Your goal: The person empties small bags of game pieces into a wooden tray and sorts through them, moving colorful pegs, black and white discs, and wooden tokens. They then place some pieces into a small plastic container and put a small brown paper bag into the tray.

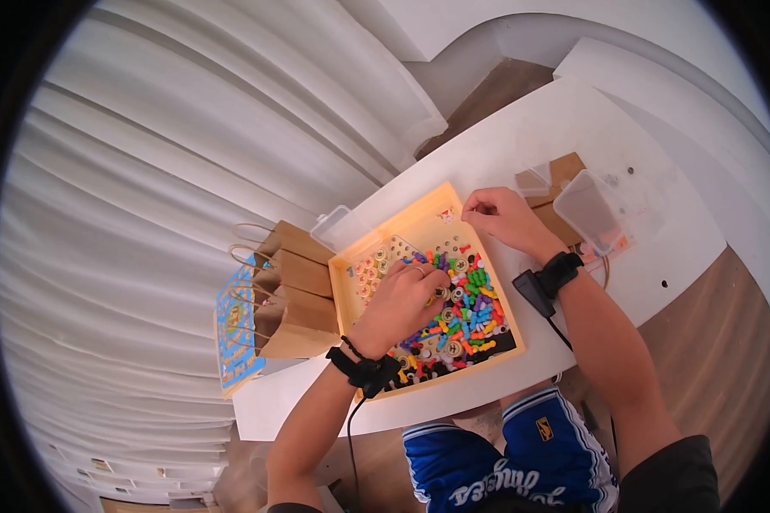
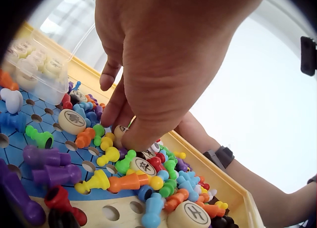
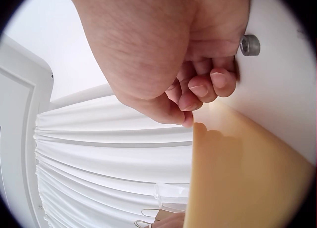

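Note:
A shallow yellow tray (image 1: 512, 309) holds a heap of coloured plastic pegs (image 1: 475, 316) mixed with round wooden chess pieces (image 2: 188, 215). My left hand (image 1: 402, 299) reaches down into the heap, thumb and fingers pinching a wooden chess piece (image 2: 119, 133). A blue patterned board with holes (image 2: 39, 124) lies under the pegs. At the tray's far right corner is my right hand (image 1: 509, 221), its fingers curled. Its thumb and index fingertips (image 3: 187, 120) come together right at the rim; I cannot tell whether they grip it.
Inside the tray, a clear plastic box (image 2: 54, 84) holds several wooden pieces. Brown paper bags (image 1: 295, 295) and a blue printed box (image 1: 235, 329) stand to the left. Another clear container (image 1: 589, 209) and a flat brown bag (image 1: 565, 171) lie on the white table (image 1: 659, 222) at right.

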The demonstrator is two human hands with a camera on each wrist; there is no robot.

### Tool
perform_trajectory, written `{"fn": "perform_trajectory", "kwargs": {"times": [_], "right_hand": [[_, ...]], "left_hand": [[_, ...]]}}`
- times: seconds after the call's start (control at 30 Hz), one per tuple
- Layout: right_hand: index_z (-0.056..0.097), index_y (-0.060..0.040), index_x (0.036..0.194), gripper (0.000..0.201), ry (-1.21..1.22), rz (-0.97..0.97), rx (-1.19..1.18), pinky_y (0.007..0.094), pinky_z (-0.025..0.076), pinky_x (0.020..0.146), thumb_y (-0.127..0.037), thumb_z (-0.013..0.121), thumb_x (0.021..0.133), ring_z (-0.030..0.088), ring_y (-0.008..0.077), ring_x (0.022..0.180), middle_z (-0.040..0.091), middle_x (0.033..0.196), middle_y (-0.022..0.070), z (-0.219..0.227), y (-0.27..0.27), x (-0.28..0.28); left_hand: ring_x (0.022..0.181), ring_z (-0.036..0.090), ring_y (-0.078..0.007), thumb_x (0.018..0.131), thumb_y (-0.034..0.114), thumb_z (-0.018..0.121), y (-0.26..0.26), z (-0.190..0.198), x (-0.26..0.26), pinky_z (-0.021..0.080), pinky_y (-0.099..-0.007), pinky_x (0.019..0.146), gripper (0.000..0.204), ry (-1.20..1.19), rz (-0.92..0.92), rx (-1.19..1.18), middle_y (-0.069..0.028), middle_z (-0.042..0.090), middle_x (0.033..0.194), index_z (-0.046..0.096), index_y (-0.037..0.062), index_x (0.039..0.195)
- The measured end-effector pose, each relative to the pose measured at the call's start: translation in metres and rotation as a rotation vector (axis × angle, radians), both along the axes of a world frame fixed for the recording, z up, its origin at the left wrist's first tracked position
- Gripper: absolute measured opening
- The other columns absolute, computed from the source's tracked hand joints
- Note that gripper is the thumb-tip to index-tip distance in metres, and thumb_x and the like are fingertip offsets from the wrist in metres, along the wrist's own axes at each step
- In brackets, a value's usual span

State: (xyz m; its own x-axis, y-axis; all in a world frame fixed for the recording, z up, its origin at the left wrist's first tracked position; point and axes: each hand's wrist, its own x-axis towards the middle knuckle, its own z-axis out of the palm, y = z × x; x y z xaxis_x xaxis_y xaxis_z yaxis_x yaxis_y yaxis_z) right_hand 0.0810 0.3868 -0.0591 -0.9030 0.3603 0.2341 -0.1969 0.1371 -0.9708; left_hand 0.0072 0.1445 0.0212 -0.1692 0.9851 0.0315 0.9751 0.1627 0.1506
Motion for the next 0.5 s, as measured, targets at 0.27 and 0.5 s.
{"fn": "perform_trajectory", "kwargs": {"times": [0.27, 0.5], "right_hand": [[0.071, 0.0020, 0.092, 0.018, -0.057, 0.013, -0.009, 0.0274, 0.046, 0.067, -0.016, 0.071, 0.093, 0.057, 0.0096, 0.072, 0.065, 0.076, 0.0013, 0.003, 0.001, 0.000], [0.071, 0.0019, 0.092, 0.017, -0.006, 0.006, -0.003, 0.0273, 0.047, 0.068, -0.015, 0.070, 0.093, 0.057, 0.0094, 0.072, 0.065, 0.076, 0.0012, -0.002, 0.002, -0.001]], "left_hand": [[0.101, 0.068, -0.0288, 0.081, 0.009, 0.078, -0.001, 0.000, -0.003, 0.049, -0.0410, 0.096, 0.027, 0.006, -0.026, 0.013, -0.0101, 0.072, 0.105, 0.071, 0.0075, 0.107], [0.084, 0.069, -0.0275, 0.081, 0.008, 0.078, -0.018, 0.012, -0.023, 0.053, -0.0385, 0.085, 0.024, -0.132, 0.148, 0.155, -0.0110, 0.071, 0.090, 0.071, 0.0042, 0.103]]}}
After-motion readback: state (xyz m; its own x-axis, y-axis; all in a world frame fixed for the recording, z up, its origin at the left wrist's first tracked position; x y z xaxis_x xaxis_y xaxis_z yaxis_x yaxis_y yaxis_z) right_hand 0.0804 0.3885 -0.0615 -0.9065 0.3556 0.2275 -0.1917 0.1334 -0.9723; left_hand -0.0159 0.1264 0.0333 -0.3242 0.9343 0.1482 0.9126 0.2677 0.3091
